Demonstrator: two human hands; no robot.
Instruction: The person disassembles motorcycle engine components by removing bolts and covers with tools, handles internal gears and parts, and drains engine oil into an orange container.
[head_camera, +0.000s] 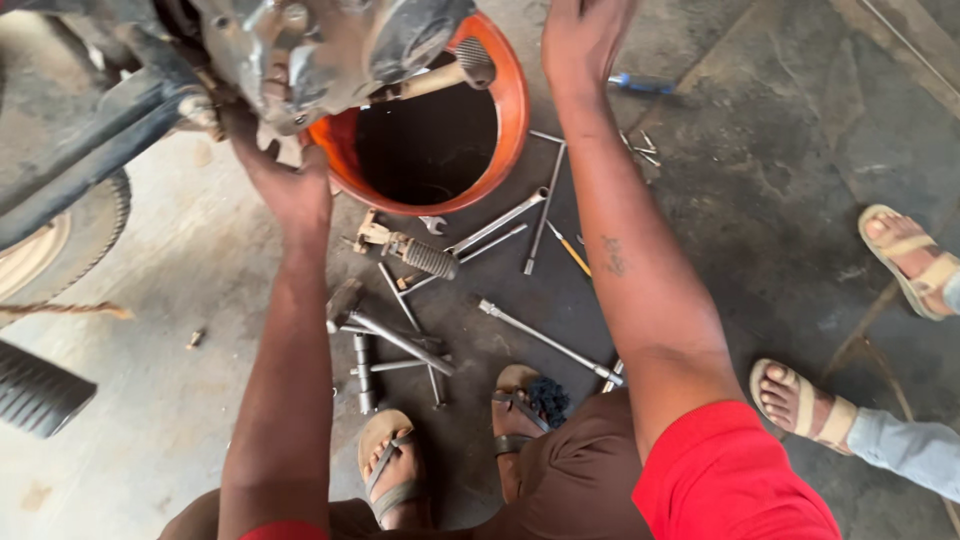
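Left hand (285, 185) is up under the grimy grey metal motorcycle engine casing (320, 50), fingers curled against its lower edge, so it looks clenched onto the casing, though I can't see exactly what the fingertips have hold of. Right hand (585, 35) is stretched way out past the engine, arm nearly straight, and the top of the frame cuts off the fingers, so can't tell if it's gripping anything. Right between the two hands sits the round orange plastic basin (515, 110) with dark liquid in it, directly below the casing, so I'd guess the draining part is well along and the engine work itself is mid-way at best. Closer to the body than the hands, a scatter of long steel spanners and socket bars (500, 225) lies on the stained concrete floor (780, 180), plus a ribbed black footpeg (425, 257). Another person's sandalled feet (800, 400) stand off beyond the right arm.
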